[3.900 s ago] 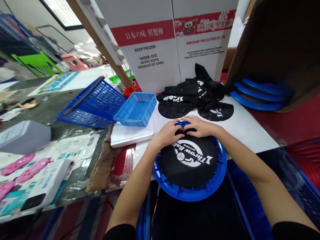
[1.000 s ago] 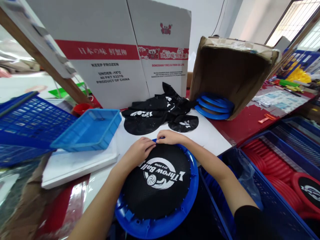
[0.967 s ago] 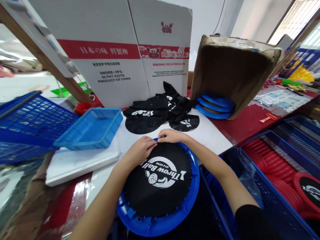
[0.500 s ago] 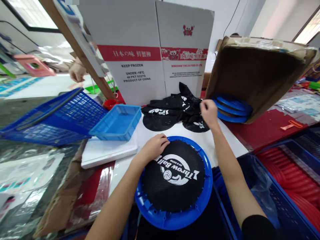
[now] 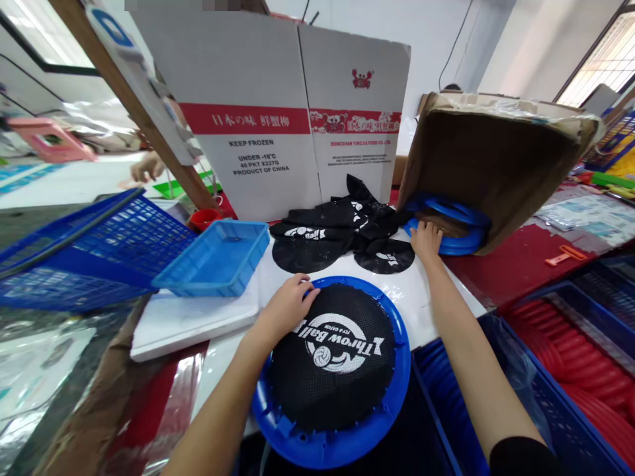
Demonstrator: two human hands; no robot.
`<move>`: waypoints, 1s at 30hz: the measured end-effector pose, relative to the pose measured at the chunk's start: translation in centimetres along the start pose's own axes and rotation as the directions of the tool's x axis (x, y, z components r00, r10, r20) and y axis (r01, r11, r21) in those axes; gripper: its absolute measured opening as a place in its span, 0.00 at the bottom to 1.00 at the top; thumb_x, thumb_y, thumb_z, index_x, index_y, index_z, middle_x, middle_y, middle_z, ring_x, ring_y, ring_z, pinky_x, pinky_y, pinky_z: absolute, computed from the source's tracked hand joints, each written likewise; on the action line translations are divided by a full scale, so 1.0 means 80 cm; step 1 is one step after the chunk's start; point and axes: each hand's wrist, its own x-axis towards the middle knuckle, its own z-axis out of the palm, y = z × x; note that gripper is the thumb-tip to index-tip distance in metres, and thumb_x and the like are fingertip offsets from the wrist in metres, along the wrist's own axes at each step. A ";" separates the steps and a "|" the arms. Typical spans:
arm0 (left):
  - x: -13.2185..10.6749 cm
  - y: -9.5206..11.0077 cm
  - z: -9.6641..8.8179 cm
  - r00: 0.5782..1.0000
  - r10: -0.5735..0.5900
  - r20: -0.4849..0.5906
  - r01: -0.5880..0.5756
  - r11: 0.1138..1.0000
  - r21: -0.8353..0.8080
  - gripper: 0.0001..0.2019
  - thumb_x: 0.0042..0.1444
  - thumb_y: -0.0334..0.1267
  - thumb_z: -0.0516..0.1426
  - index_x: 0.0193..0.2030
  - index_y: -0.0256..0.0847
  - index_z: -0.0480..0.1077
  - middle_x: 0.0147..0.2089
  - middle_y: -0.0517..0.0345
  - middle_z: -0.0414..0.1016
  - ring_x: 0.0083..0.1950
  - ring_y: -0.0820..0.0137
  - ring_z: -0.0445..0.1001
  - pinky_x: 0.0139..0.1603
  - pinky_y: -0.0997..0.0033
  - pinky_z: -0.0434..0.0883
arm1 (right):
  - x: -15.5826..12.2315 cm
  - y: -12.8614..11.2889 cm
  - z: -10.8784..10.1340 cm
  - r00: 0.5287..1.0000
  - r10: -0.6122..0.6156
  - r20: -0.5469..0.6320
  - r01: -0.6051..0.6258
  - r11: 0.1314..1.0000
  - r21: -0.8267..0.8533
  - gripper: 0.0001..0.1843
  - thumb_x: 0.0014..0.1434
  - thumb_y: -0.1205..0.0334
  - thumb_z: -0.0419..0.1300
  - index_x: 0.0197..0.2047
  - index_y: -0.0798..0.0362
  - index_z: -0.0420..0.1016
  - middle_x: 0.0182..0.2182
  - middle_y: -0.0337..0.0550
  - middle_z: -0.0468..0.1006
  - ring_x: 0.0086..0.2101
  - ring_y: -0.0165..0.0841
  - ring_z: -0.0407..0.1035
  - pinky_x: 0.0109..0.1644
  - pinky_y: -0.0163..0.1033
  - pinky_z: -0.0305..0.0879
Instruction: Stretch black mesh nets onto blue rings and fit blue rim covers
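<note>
A blue plastic ring with a black mesh centre printed "Throw Ball" (image 5: pixel 342 390) lies low in front of me, mesh side up. My left hand (image 5: pixel 290 304) grips its upper left rim, fingers curled at the edge. To the right, my right hand (image 5: pixel 427 241) reaches to the mouth of the cardboard box (image 5: pixel 501 145). Its fingers are hooked over the rim of a blue plastic ring (image 5: pixel 461 246) in the small stack there. Black printed mesh pieces (image 5: pixel 317 231) lie in a loose pile behind the disc, left of my right hand.
A light-blue tray (image 5: pixel 213 258) and a large blue basket (image 5: pixel 94 244) stand left. A white carton (image 5: pixel 248 73) rises behind the pile. At lower right, a blue crate (image 5: pixel 555 377) holds red rings. Another person's hand (image 5: pixel 147 166) shows at the far left.
My right hand has gone from beside the black mesh pile to the blue rings in the box, and one ring there has shifted. My left hand stays on the disc rim.
</note>
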 end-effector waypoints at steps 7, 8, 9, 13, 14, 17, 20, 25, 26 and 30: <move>0.001 0.002 -0.009 0.993 0.004 0.116 -0.003 1.000 -0.003 0.18 0.71 0.44 0.50 0.45 0.38 0.78 0.53 0.42 0.79 0.55 0.52 0.77 0.63 0.49 0.73 | -0.008 0.031 -0.046 0.911 -0.063 -0.408 0.176 0.953 0.245 0.28 0.76 0.52 0.46 0.66 0.62 0.71 0.54 0.67 0.77 0.55 0.53 0.71 0.59 0.54 0.65; 0.001 0.004 -0.009 0.993 -0.004 0.119 0.003 1.000 0.009 0.17 0.71 0.44 0.50 0.46 0.37 0.78 0.53 0.42 0.79 0.56 0.51 0.77 0.62 0.49 0.73 | -0.016 0.034 -0.054 0.857 -0.049 -0.513 0.238 0.921 0.310 0.29 0.77 0.50 0.44 0.65 0.61 0.71 0.53 0.65 0.77 0.54 0.51 0.73 0.59 0.54 0.67; 0.000 0.006 -0.009 0.993 -0.015 0.120 0.012 1.000 0.023 0.17 0.71 0.43 0.51 0.46 0.37 0.78 0.53 0.41 0.79 0.56 0.51 0.77 0.62 0.49 0.73 | -0.026 0.035 -0.062 0.797 -0.007 -0.604 0.290 0.881 0.373 0.29 0.77 0.49 0.42 0.65 0.60 0.71 0.51 0.62 0.78 0.53 0.49 0.74 0.57 0.53 0.69; 0.003 0.018 -0.010 0.994 -0.061 0.094 0.054 0.996 0.077 0.14 0.71 0.41 0.52 0.49 0.36 0.77 0.53 0.41 0.79 0.56 0.51 0.78 0.60 0.51 0.74 | -0.091 0.009 -0.070 0.674 0.256 -0.693 0.402 0.660 0.634 0.28 0.79 0.47 0.39 0.65 0.54 0.68 0.40 0.49 0.76 0.35 0.38 0.75 0.44 0.47 0.76; 0.004 0.023 -0.013 0.994 -0.066 0.083 0.059 0.994 0.088 0.14 0.71 0.41 0.53 0.49 0.36 0.77 0.53 0.41 0.79 0.56 0.51 0.78 0.60 0.51 0.74 | -0.109 -0.002 -0.067 0.671 0.263 -0.693 0.441 0.609 0.659 0.27 0.79 0.47 0.40 0.66 0.53 0.67 0.40 0.48 0.75 0.34 0.37 0.74 0.43 0.47 0.76; 0.000 0.043 -0.038 0.998 -0.064 0.008 0.064 0.998 0.026 0.12 0.68 0.41 0.56 0.48 0.36 0.77 0.54 0.40 0.79 0.56 0.50 0.78 0.61 0.48 0.73 | -0.156 -0.033 -0.053 0.697 0.018 -0.717 0.593 0.547 0.591 0.26 0.77 0.49 0.46 0.70 0.52 0.63 0.47 0.54 0.76 0.41 0.42 0.76 0.49 0.52 0.77; -0.034 0.070 -0.072 0.994 -0.019 -0.111 -0.019 0.943 -0.333 0.13 0.68 0.47 0.58 0.49 0.41 0.77 0.54 0.46 0.81 0.57 0.54 0.78 0.62 0.50 0.74 | -0.183 -0.047 -0.048 0.602 -0.328 -0.728 0.766 0.495 0.410 0.28 0.75 0.53 0.51 0.73 0.53 0.60 0.54 0.61 0.75 0.51 0.51 0.75 0.55 0.59 0.75; -0.163 0.123 -0.038 0.957 0.163 -0.241 -0.282 0.312 -0.907 0.19 0.55 0.63 0.68 0.38 0.50 0.82 0.42 0.49 0.84 0.48 0.54 0.83 0.50 0.55 0.79 | -0.189 -0.047 -0.063 0.580 -0.548 -0.603 0.811 0.318 0.491 0.27 0.72 0.61 0.53 0.73 0.52 0.64 0.55 0.58 0.77 0.54 0.50 0.74 0.57 0.59 0.75; -0.192 0.132 -0.012 0.925 0.279 -0.259 -0.303 0.129 -0.944 0.21 0.48 0.66 0.70 0.31 0.51 0.81 0.35 0.51 0.82 0.42 0.55 0.83 0.43 0.58 0.79 | -0.188 -0.046 -0.065 0.611 -0.559 -0.560 0.780 0.307 0.545 0.27 0.72 0.61 0.53 0.72 0.52 0.66 0.55 0.57 0.77 0.54 0.50 0.74 0.58 0.59 0.75; -0.288 0.156 0.102 0.985 0.169 -0.021 0.016 -0.219 -0.976 0.29 0.44 0.74 0.68 0.21 0.47 0.77 0.22 0.52 0.75 0.29 0.57 0.80 0.34 0.59 0.77 | -0.175 -0.042 -0.063 0.767 -0.458 -0.450 0.606 0.286 0.742 0.28 0.70 0.55 0.53 0.71 0.48 0.69 0.57 0.53 0.76 0.52 0.48 0.74 0.59 0.60 0.74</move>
